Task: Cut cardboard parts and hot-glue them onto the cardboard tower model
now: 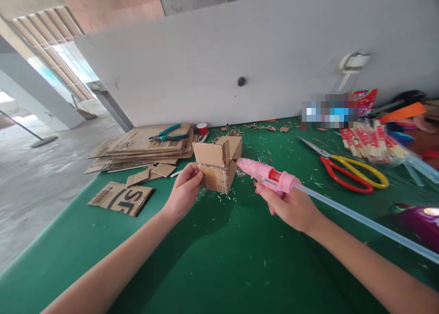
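A small cardboard structure (215,176) of joined brown panels is held up over the green table by my left hand (185,189), whose thumb and fingers pinch its left edge. My right hand (291,205) is wrapped round a pink glue gun (262,173). The nozzle points left and is at the right side of the cardboard, near the seam between its panels; whether it touches cannot be made out. A long translucent glue stick (363,220) sticks out of the back of the gun toward the lower right.
Stacked cardboard sheets (137,142) with teal-handled pliers (169,134) lie at the back left, near a printed cardboard piece (121,198). Scissors (350,170), packaged sticks (373,140) and a purple object (420,222) are on the right. A red roll (202,129) stands by the grey wall (212,67).
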### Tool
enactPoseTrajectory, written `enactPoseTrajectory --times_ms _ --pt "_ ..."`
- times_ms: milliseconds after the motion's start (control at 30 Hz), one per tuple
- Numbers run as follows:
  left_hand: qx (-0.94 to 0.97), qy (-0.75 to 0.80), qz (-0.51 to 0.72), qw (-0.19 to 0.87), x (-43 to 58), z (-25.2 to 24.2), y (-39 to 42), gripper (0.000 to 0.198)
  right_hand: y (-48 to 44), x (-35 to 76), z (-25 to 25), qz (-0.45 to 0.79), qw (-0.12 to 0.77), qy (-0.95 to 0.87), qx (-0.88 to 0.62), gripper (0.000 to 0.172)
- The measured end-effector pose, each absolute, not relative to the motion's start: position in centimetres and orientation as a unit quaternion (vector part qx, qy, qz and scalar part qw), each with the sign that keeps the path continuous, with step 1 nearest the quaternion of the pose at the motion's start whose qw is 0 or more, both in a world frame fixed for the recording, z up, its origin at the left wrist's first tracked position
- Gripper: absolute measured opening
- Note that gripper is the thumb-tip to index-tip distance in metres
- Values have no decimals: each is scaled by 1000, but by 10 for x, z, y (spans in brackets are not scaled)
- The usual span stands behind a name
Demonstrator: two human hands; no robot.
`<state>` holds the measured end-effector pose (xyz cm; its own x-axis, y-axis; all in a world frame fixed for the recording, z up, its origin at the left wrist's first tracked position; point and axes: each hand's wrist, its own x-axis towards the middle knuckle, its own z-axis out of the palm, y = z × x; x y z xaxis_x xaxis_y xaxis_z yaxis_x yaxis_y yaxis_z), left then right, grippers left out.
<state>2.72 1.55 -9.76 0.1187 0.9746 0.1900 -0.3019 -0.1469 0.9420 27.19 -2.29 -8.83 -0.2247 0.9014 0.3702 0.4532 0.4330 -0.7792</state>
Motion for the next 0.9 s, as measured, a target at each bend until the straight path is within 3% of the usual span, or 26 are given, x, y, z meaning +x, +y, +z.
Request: enactPoseTrajectory --times_ms 900 --pt "491 338 580 556 26 -100 18 14 -32 273 -86 301 402 -735 -457 31"
